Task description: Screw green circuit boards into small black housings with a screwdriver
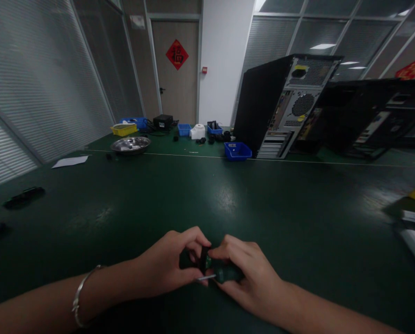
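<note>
My left hand (179, 262), a bracelet on its wrist, pinches a small dark part with a green circuit board (207, 261) between thumb and fingers. My right hand (249, 273) is wrapped round the dark green handle of a screwdriver (224, 273). Its metal shaft points left and crosses in front of my left thumb. Fingertips of the right hand also touch the small part's right side. Both hands meet low in the middle of the view, just over the green table (179, 199). Much of the small part is hidden by the fingers.
A metal bowl (130, 144), a yellow tray (124, 130) and a blue bin (238, 151) stand toward the back. Computer towers (263, 102) rise at the right. Paper (70, 161) and a dark object (24, 197) lie at the left.
</note>
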`<state>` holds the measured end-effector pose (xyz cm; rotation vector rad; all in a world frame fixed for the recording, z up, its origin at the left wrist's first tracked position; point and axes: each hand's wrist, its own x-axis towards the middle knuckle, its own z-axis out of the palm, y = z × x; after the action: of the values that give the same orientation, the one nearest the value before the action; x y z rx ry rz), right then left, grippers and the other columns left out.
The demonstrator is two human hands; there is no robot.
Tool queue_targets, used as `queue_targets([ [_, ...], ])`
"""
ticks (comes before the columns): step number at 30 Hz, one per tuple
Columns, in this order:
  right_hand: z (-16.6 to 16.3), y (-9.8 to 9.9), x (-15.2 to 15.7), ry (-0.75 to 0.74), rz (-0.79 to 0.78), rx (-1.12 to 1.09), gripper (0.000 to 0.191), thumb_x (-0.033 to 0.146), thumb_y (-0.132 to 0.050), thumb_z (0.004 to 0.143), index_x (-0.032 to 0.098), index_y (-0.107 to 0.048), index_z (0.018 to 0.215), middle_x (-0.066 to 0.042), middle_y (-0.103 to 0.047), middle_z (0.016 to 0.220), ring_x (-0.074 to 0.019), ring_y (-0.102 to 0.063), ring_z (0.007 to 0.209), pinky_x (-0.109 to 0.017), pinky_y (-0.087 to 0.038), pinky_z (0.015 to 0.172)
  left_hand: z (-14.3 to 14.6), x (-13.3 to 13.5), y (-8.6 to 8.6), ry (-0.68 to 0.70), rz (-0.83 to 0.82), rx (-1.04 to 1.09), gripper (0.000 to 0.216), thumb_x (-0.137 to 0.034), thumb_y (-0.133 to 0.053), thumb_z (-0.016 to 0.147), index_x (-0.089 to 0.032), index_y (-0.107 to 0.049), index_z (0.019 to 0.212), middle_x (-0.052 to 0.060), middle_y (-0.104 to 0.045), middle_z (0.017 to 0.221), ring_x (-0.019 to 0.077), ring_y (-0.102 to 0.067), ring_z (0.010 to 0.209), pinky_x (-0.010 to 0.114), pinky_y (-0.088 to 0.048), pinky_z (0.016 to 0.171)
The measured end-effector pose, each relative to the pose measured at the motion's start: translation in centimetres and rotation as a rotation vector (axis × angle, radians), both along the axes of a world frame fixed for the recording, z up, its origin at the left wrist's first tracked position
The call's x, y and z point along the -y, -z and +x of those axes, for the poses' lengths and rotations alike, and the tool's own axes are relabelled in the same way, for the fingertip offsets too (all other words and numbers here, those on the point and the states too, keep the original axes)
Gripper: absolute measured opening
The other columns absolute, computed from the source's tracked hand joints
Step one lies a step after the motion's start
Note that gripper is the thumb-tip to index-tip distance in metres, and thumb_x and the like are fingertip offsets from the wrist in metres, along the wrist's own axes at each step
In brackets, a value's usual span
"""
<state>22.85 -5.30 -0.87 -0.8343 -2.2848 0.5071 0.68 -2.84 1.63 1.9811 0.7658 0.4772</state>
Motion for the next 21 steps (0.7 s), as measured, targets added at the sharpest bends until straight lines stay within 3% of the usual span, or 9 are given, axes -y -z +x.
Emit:
queue_targets([
  [5,-0.1,0.1,0.0,0.021,-0.004,0.035,0.009,0.02,-0.059,0.087,0.02,-0.058,0.096,-0.003,-0.062,0.081,-0.0172,-0.061,0.07,-0.027,-0.04,0.061,0.0,0.1,-0.3,0.041,0.0,0.033,0.037,-0.019,-0.078,0.079,-0.018,-0.058,0.111,0.005,-0.07,0.099,0.0196,-0.067,0.091,0.03,-0.051,0.079],
  [10,-0.1,-0.2,0.1,0.023,0.065,0.085,0.009,0.021,-0.056,0.091,0.022,-0.058,0.1,-0.003,-0.063,0.084,-0.0177,-0.062,0.072,-0.028,-0.041,0.062,0.0,-0.1,0.1,0.041,-0.142,0.144,0.029,-0.017,-0.068,0.087,-0.017,-0.056,0.114,0.005,-0.069,0.099,0.0194,-0.066,0.094,0.034,-0.05,0.085],
  [13,0.0,-0.3,0.1,0.029,0.05,0.107,0.012,0.022,-0.056,0.092,0.022,-0.058,0.104,-0.004,-0.063,0.087,-0.0184,-0.062,0.074,-0.028,-0.042,0.063,0.1,-0.2,0.3,-0.021,-0.213,0.16,0.038,-0.015,-0.066,0.087,-0.018,-0.052,0.122,0.003,-0.068,0.092,0.0192,-0.067,0.089,0.035,-0.05,0.084],
  [17,0.2,-0.3,-0.2,0.028,0.031,0.136,0.034,0.021,-0.06,0.09,0.023,-0.052,0.124,-0.004,-0.063,0.091,-0.0191,-0.063,0.076,-0.029,-0.043,0.066,0.1,-0.4,0.3,-0.076,-0.32,0.216,0.029,-0.019,-0.061,0.091,-0.017,-0.055,0.12,0.006,-0.069,0.099,0.0208,-0.066,0.096,0.038,-0.05,0.087],
  [21,0.4,0.0,-0.4,0.019,0.018,0.15,0.062,0.018,-0.059,0.089,0.029,-0.034,0.144,-0.004,-0.063,0.096,-0.0197,-0.064,0.079,-0.03,-0.045,0.067,-0.2,-1.3,0.6,-0.18,-0.368,0.4,0.027,-0.019,-0.066,0.089,-0.016,-0.061,0.115,0.007,-0.07,0.099,0.0218,-0.066,0.096,0.039,-0.049,0.088],
])
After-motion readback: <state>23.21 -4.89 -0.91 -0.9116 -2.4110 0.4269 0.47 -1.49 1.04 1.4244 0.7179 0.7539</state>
